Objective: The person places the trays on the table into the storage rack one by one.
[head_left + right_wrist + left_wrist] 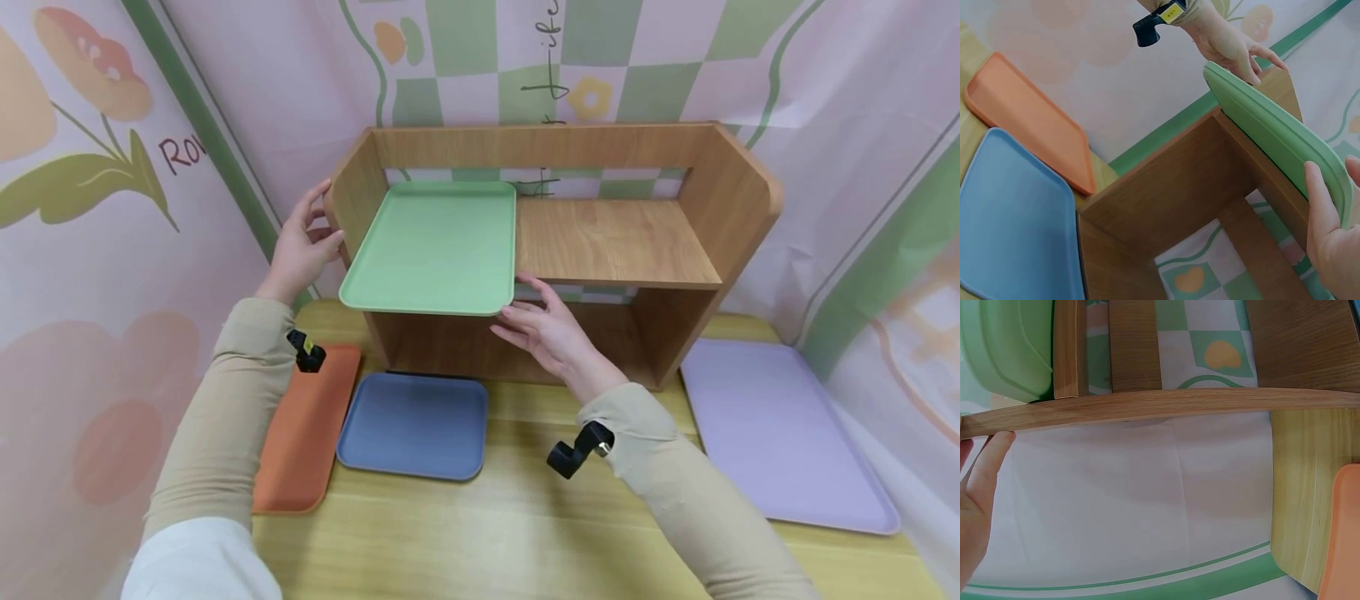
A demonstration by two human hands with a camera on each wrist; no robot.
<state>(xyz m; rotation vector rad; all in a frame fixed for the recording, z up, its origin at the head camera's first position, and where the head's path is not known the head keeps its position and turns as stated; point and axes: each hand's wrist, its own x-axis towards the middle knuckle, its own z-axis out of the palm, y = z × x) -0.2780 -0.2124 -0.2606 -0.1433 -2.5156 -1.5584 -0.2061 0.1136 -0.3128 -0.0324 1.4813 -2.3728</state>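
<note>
L hand (300,242): loose fingers touch shelf unit (615,242)
R hand (551,329): straight fingers touch grn tray (438,246)
Tray: prob. being seated; next likely push back

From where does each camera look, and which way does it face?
Head: on the person's head, facing forward and down at the shelf and green tray; left hand, right hand and sleeves show.
Left wrist: on that wrist, facing the shelf's side edge; left fingers show.
Right wrist: on that wrist, facing the shelf's front; both hands and the left sleeve show.
Head and right wrist both show the blue tray and orange tray.
</note>
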